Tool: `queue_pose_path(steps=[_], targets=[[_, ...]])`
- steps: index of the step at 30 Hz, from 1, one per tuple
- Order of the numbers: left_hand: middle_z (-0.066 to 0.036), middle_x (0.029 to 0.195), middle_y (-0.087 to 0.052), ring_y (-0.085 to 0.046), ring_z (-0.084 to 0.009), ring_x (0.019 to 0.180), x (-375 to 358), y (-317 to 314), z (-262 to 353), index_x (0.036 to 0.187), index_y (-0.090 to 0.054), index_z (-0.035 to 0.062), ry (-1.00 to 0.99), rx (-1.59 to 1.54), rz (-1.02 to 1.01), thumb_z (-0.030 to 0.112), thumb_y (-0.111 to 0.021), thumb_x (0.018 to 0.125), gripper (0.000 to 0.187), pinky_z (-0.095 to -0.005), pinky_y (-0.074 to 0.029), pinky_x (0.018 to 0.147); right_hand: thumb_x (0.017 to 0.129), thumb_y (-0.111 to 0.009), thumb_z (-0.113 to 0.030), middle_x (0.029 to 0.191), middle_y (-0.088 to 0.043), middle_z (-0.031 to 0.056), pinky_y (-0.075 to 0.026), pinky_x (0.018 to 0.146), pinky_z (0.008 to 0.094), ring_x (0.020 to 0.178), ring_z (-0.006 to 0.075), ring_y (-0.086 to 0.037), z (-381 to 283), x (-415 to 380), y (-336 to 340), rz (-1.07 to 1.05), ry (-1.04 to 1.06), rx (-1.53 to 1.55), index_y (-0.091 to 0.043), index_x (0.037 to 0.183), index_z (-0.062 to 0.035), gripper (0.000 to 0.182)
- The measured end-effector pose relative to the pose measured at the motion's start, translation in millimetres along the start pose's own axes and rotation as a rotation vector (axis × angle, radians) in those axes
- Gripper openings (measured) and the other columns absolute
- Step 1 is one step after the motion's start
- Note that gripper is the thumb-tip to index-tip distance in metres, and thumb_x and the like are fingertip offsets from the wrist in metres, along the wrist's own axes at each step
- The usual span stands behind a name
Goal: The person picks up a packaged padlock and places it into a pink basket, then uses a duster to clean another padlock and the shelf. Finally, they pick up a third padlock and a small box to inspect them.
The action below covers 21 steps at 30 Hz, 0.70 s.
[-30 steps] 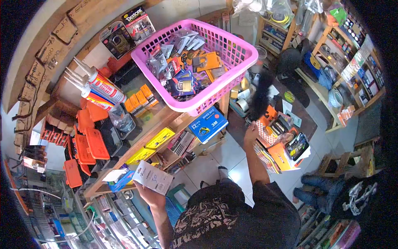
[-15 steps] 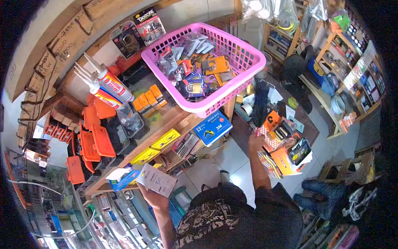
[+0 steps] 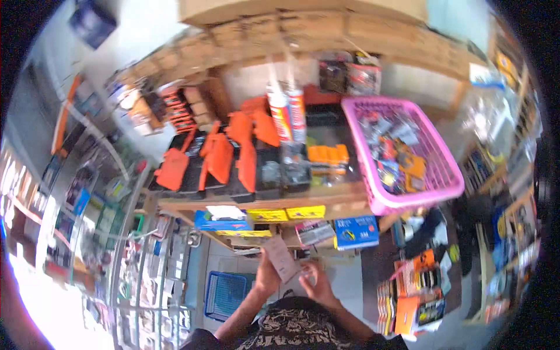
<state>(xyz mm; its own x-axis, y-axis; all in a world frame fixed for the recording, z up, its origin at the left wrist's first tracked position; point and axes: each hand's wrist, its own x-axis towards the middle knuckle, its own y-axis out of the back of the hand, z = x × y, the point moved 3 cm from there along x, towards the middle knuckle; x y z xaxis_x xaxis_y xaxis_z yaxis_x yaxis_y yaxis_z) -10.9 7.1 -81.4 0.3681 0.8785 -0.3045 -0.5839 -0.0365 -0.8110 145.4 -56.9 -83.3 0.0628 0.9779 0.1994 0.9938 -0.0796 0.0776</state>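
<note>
My left hand [image 3: 268,275] is closed on a small pale cardboard box [image 3: 281,259], holding it by its left side in front of my chest. Handwriting marks the box, though blur makes it unreadable. Beside the box's lower right edge is my right hand [image 3: 314,281], its fingers curled near the box; whether they pinch anything is too blurred to tell. Above the hands, a blue 3M box [image 3: 356,232] and yellow boxes [image 3: 305,212] sit under the edge of a wooden shelf [image 3: 344,192].
A pink basket [image 3: 417,202] of packaged items stands on the shelf. Left of it are silicone tubes [image 3: 280,114] and orange-lidded cases [image 3: 219,158]. A blue crate [image 3: 226,296] is on the floor. Packages lie on a dark surface [image 3: 373,286] at right.
The view has turned left. My right hand has come away from the orange packages at the right and is now beside the box in my left hand.
</note>
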Motion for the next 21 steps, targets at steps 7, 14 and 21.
queue_pose_path(steps=[7,14,21], targets=[[-0.010,0.133,-0.041,-0.046,-0.0226,0.120,-18,79,-52,0.142,-0.031,0.0126,-0.084,0.209,-0.349,0.051,-0.044,0.094,0.063,-0.0373,-0.040,0.097,0.085,-0.070,-0.015,0.100,-0.066,0.0131,-0.053,0.074,0.0335,0.082,0.0212,-0.065,36,-2,-27,-0.432,-0.083,-0.188,-0.050,0.123,0.0005,0.046],[-0.010,0.115,-0.059,-0.057,-0.0196,0.106,-43,126,-48,0.129,-0.045,0.0038,-0.147,0.426,-0.347,0.005,-0.060,0.086,0.045,-0.0320,-0.045,0.089,0.078,-0.063,-0.001,0.097,-0.068,0.0110,-0.050,0.082,0.0324,0.091,0.0175,-0.063,113,-16,-31,-0.551,-0.315,-0.108,-0.061,0.112,0.0034,0.035],[-0.003,0.081,-0.068,-0.059,-0.0082,0.076,-47,100,71,0.090,-0.068,0.0010,-0.521,1.067,0.172,0.004,-0.065,0.082,0.009,-0.0288,-0.048,0.067,0.087,-0.067,-0.014,0.087,-0.066,0.0000,-0.049,0.069,0.0230,0.076,0.0074,-0.061,-2,53,-76,-0.543,-0.200,-0.097,-0.065,0.105,0.0004,0.023]])
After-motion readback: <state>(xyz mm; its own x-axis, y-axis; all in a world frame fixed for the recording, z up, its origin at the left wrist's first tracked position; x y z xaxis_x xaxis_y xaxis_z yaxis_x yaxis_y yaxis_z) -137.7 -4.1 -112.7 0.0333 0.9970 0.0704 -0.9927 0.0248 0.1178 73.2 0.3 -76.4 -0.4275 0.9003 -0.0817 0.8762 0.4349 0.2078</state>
